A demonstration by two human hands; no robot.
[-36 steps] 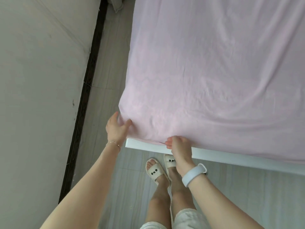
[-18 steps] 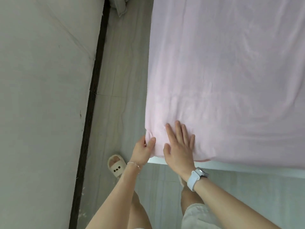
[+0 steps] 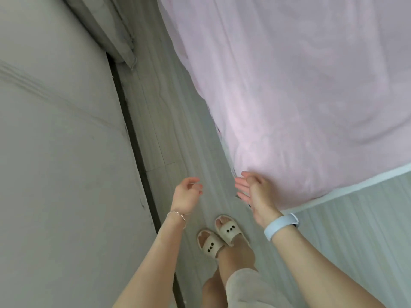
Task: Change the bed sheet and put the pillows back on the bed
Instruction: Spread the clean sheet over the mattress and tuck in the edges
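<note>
A pale pink sheet covers the bed and wraps its near left corner, with a few creases across it. The white bed frame shows below the sheet's near edge. My right hand hovers at that corner, palm turned left, fingers straight, holding nothing. My left hand hangs over the floor to the left of the corner, fingers loosely curled, empty. No pillow is in view.
A grey wall with a dark baseboard runs along the left, leaving a narrow strip of grey wood floor beside the bed. Grey fabric lies bunched at the far end of that strip. My feet in cream slippers stand there.
Both hands have come off the sheet corner: the right one lifted from pressing the top, the left one let go of the corner's side. I have turned toward the gap beside the bed.
</note>
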